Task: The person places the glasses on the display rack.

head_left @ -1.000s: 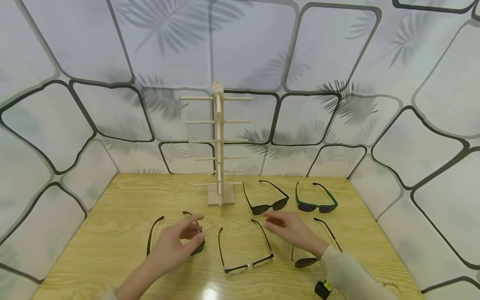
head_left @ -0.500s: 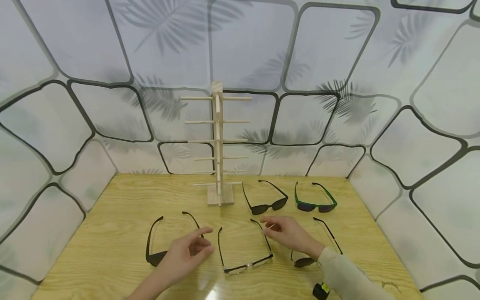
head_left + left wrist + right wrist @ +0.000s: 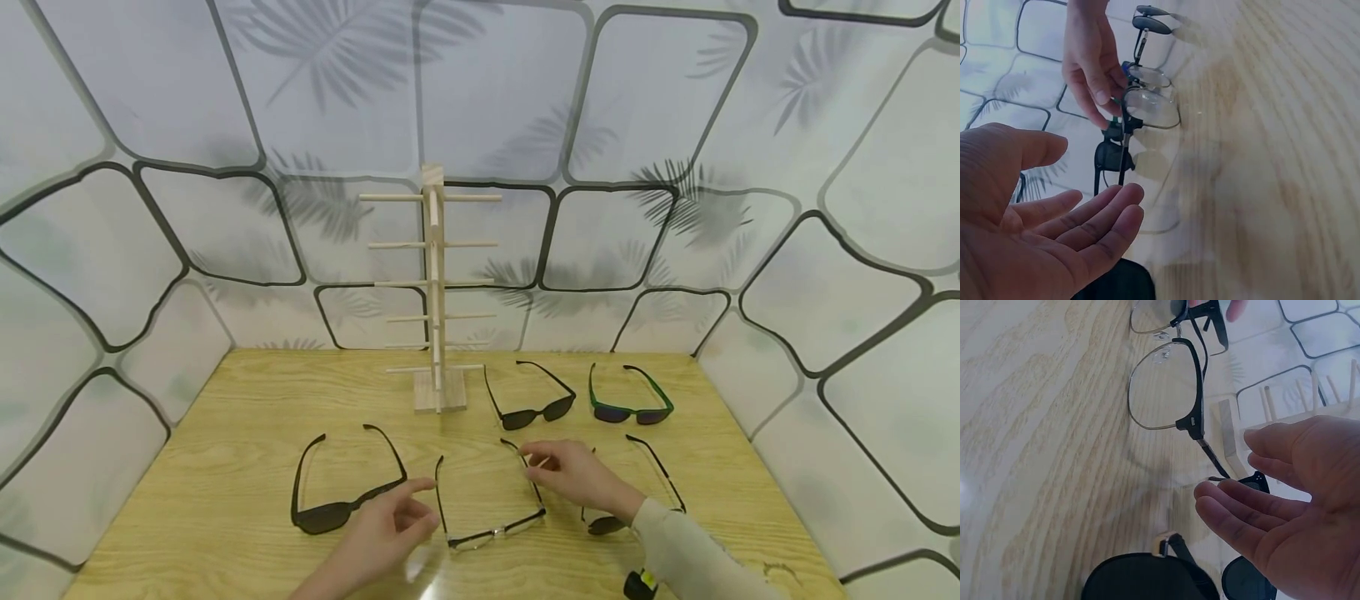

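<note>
Half-rim clear eyeglasses (image 3: 497, 531) lie on the table between my hands, temples spread and pointing away from me. My left hand (image 3: 390, 533) hovers beside their left temple, fingers loosely bent and thumb apart, holding nothing. It partly overlaps black sunglasses (image 3: 322, 518). At the right temple (image 3: 1213, 456) is my right hand (image 3: 573, 475), its fingertips close to that arm but not curled round it; contact is unclear. Under the right wrist lie thin-framed dark sunglasses (image 3: 606, 525), partly hidden. The left wrist view shows the clear lens (image 3: 1150, 107) near my right hand (image 3: 1092, 65).
Behind stands a wooden rack (image 3: 435, 292) with pegs on both sides, on a square base. Black sunglasses (image 3: 536, 414) and green-framed sunglasses (image 3: 633, 415) lie at the back right. A small black object (image 3: 640, 585) shows by the right sleeve. Patterned fabric walls (image 3: 495, 92) surround the table.
My left hand has moved right and toward me, off the left sunglasses to beside the clear eyeglasses. My right hand has shifted slightly toward me. No eyewear has moved.
</note>
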Demonstrator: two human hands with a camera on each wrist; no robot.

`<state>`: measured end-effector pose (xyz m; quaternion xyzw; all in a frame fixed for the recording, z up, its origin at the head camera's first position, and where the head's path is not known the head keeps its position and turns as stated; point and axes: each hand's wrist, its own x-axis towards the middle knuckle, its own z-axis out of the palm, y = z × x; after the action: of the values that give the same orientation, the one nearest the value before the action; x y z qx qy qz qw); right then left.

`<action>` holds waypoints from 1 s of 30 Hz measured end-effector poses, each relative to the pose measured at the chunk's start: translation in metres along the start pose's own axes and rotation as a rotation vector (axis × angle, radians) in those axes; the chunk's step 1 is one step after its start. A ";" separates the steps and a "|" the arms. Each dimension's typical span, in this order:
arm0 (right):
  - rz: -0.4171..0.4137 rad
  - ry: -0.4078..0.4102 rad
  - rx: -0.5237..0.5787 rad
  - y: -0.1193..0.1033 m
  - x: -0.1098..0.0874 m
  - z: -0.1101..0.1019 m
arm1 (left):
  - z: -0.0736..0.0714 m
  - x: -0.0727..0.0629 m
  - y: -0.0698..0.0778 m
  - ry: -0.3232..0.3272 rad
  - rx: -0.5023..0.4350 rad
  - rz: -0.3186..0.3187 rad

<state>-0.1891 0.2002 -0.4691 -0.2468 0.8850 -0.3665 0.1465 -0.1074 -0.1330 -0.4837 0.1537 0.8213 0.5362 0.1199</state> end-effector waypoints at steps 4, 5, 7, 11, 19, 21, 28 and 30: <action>-0.005 -0.015 0.018 0.001 0.000 0.002 | 0.005 0.001 -0.005 -0.033 -0.049 -0.021; -0.007 -0.018 0.023 0.002 0.000 0.002 | 0.007 0.001 -0.006 -0.039 -0.056 -0.024; -0.009 -0.024 0.034 0.003 0.000 0.003 | 0.010 0.001 -0.008 -0.048 -0.069 -0.036; -0.009 -0.030 0.041 0.006 0.000 0.004 | 0.016 0.001 -0.011 -0.048 -0.093 -0.049; 0.002 -0.052 0.034 0.007 -0.001 0.004 | 0.025 0.002 -0.014 -0.021 -0.107 -0.057; 0.001 -0.053 0.027 0.007 -0.001 0.005 | 0.028 0.003 -0.014 -0.017 -0.096 -0.065; 0.017 -0.061 0.020 0.008 -0.001 0.007 | 0.033 0.004 -0.013 -0.011 -0.113 -0.099; 0.021 -0.062 0.020 0.008 -0.001 0.008 | 0.034 0.004 -0.012 -0.015 -0.142 -0.111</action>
<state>-0.1876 0.2012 -0.4802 -0.2474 0.8789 -0.3659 0.1801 -0.1006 -0.1074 -0.5085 0.1031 0.7875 0.5844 0.1664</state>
